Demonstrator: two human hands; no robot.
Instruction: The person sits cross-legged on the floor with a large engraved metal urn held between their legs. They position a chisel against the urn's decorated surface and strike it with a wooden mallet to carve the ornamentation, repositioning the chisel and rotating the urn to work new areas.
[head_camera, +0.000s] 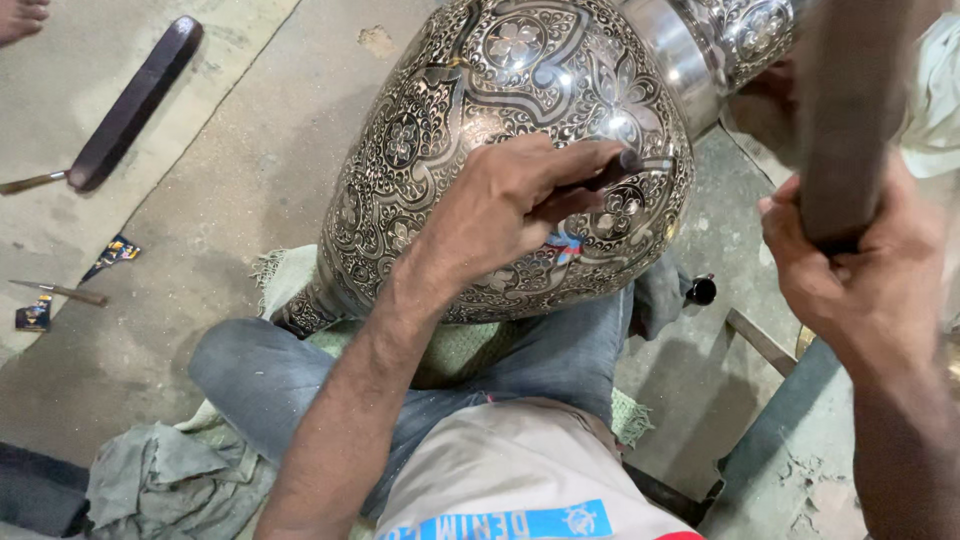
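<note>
I see a large metal vase (500, 130) lying on its side across my lap, its belly resting on my jeans-clad leg (300, 380) and a green cloth (450, 350) spread under it. The surface is silvery and shiny, covered all over with engraved scrollwork, dark lines and flower rosettes inside curved panels. A smooth polished band runs round the neck at the upper right, and more engraved pattern shows beyond it. Light glints off the widest part of the body.

My left hand (510, 205) rests on the vase's belly, fingers curled and pinched round a thin dark chisel (600, 178) whose tip sits against the engraved surface. My right hand (860, 270) is closed in a fist round the thick dark wooden handle (845, 110) of a striking tool, held up to the right of the vase and well apart from the chisel; its head is out of view.

On the concrete floor (250, 180) to the left lie a long flat dark wooden bar (135, 100), a thin pointed tool (60, 291) and 2 small scraps of printed packet (110, 252). A small black round object (701, 290) sits just right of the vase's underside. Crumpled grey cloth (170, 480) lies at the lower left.
</note>
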